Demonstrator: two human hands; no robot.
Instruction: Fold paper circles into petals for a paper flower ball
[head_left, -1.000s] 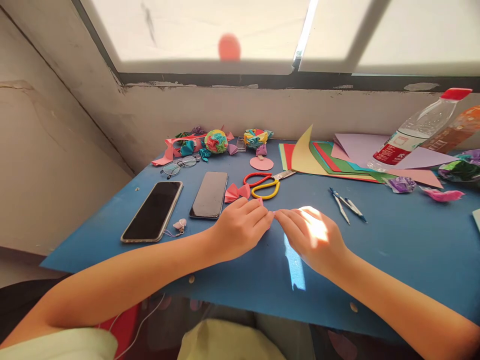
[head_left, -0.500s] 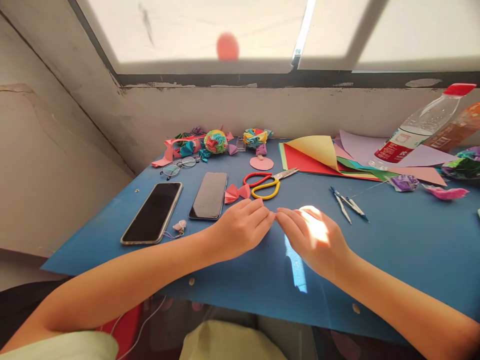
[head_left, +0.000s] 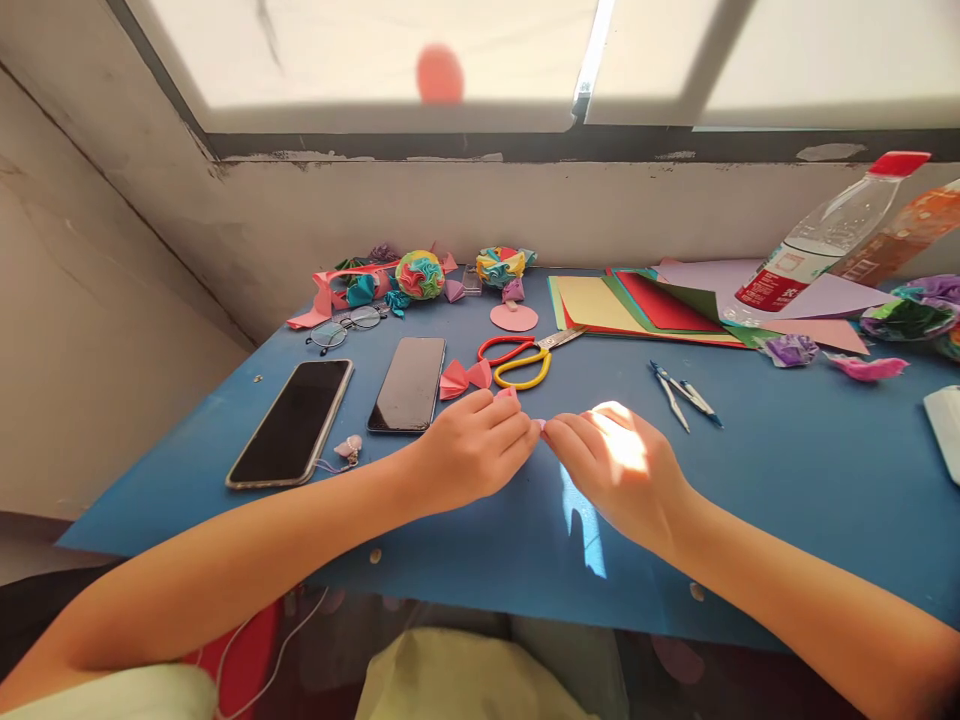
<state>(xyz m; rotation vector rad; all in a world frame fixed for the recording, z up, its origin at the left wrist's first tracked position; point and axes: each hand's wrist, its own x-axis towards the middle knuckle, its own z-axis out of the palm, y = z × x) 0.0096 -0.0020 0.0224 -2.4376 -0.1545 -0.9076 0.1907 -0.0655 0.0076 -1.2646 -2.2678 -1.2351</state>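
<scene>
My left hand [head_left: 474,445] is closed in a pinch above the middle of the blue table [head_left: 480,560]. A bit of pink paper [head_left: 508,393] pokes out over its fingers and shows again at the fingertips; most of it is hidden. Fingertips of my right hand [head_left: 619,465] pinch the same pink piece from the other side, nearly meeting the left ones. Just beyond the left hand lie a folded pink paper bow [head_left: 464,378] and scissors [head_left: 525,362] with one red and one yellow handle. A pink paper disc [head_left: 514,317] rests behind the scissors.
Two phones [head_left: 291,422] and glasses [head_left: 345,327] lie left. Pleated paper balls [head_left: 420,275] line the back. To the right are a stack of coloured paper [head_left: 600,303], a compass [head_left: 685,395], a tilted bottle [head_left: 825,235] with a red cap and crumpled paper [head_left: 787,349].
The view has shifted slightly. The curled yellow sheet on the paper stack has dropped flat, and other sheets have lifted. More pink paper shows at my fingers, which have barely moved.
</scene>
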